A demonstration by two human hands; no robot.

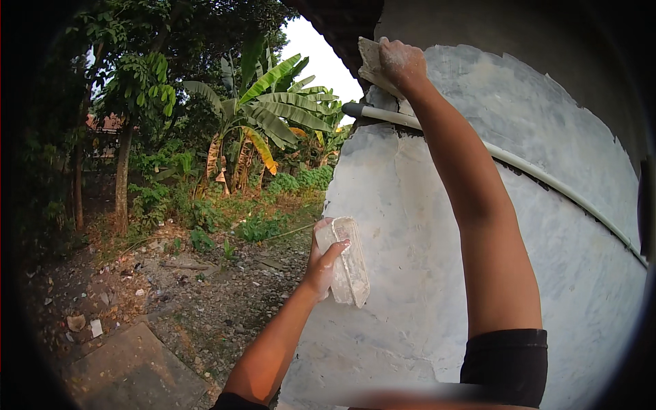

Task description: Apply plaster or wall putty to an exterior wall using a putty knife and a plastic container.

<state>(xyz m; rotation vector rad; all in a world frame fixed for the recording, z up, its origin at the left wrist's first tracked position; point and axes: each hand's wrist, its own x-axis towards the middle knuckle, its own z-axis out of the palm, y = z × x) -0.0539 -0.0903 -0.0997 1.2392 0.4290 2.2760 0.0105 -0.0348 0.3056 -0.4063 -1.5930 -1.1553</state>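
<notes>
High up at the wall's left edge, my right hand is closed on a flat, putty-smeared scraper, just above a pale pipe. The scraper's blade lies close to the wall; whether it touches cannot be made out. Lower down, my left hand grips a shallow rectangular plastic container, its thumb over the near rim. Whitish putty coats the container and both hands. Behind them stands the wall, patchily covered in grey-white putty, with a bare darker band along its top.
A pale pipe with a dark end runs across the wall, sloping down to the right. To the left lies stony ground with litter and a flat slab. Banana plants and trees grow beyond. A dark roof edge overhangs above.
</notes>
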